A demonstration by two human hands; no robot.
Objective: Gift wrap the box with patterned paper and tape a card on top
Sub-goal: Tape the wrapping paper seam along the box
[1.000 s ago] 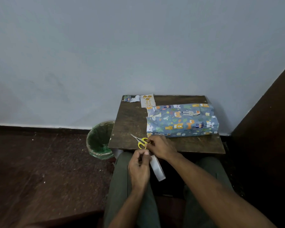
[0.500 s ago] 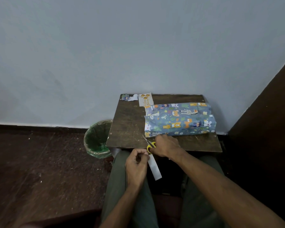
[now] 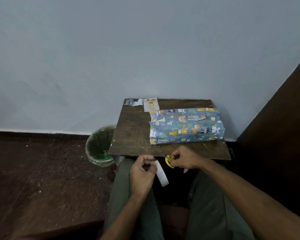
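The left hand [image 3: 143, 172] pinches a white strip [image 3: 161, 174] that hangs below its fingers; the right hand [image 3: 184, 159] grips yellow scissors [image 3: 169, 161] just beside. A crooked snip could waste the strip.

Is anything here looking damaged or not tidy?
Yes. The patterned paper on the box is crumpled, and its near left edge looks torn, with a loose flap. A torn paper scrap lies at the table's far left corner.
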